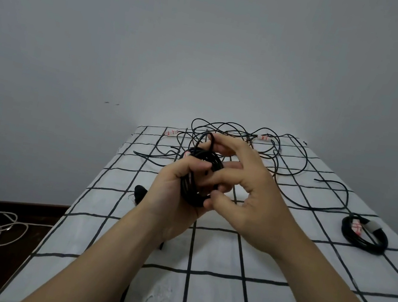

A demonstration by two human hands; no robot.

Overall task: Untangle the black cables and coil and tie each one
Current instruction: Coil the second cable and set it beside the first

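Held coil: the held coil (200, 175) of black cable is lifted above the bed (227, 256), between both hands and at the middle of the view.
Left hand: the left hand (172, 194) wraps its curled fingers around the coil's lower left side and carries its weight.
Right hand: the right hand (245, 195) is just right of the coil. Its upper fingers pinch the loose tail (208, 138), and the thumb touches the lower rim.
Axis: the ring stands on edge, long side running from the left palm up and away, with its opening facing the right hand.
Key relation: the tail arcs over the coil's top, nearer the right hand, so the wrap around the bundle probably falls to that hand.
Beyond the coil: the tangled cables (246, 143) sprawl behind it, not yet sorted.
Right of the coil: a tied coil (363, 233) lies well apart, already bound.
Risk: turns may spring loose if the left hand's grip eases.
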